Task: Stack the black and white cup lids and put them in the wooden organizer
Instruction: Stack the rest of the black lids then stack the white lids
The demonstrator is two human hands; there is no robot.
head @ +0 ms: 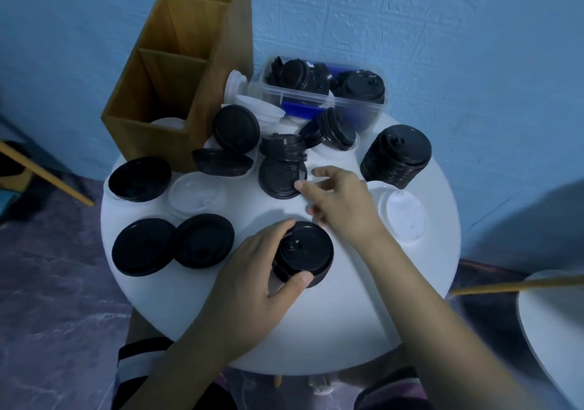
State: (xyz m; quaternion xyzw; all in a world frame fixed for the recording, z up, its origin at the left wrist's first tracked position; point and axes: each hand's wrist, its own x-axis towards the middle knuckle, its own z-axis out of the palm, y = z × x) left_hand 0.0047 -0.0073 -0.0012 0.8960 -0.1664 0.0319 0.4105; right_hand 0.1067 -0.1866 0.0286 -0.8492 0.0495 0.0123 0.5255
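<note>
Grip, left: your left hand [252, 270] clasps a short stack of black lids [305, 251], thumb on the near side and fingers curled over the far rim. The stack stands at the near middle of the round white bench [316, 330].

Grip, right: your right hand [341, 202] is released, fingers loosely spread and holding nothing. Its index fingertip [299, 185] sits at the rim of a single black lid [279, 179] lying just beyond the held stack; contact cannot be told.

Items beyond, middle of bench:
- small black stack [282, 147], directly behind the single lid.
- tilted black stack [335, 128], leaning toward the back.
- two black lids [235, 127] beside the organizer, one propped up over one lying below it.

Items, right side:
- tall black stack [398, 157], leaning, near the far right edge.
- white lid [404, 214], flat, just beside your right wrist.

Items, left side:
- three loose black lids [142, 245], two touching at the near left, one farther back at the edge.
- translucent white lid [196, 191], flat between them.

Items, back:
- wooden organizer [177, 78], upright at the far left, divided into compartments, with white lids [167, 122] showing in the front compartment.
- clear plastic container [325, 97], against the blue wall [442, 46], holding more black lids.
- loose white lids [252, 106], piled between organizer and container.
</note>
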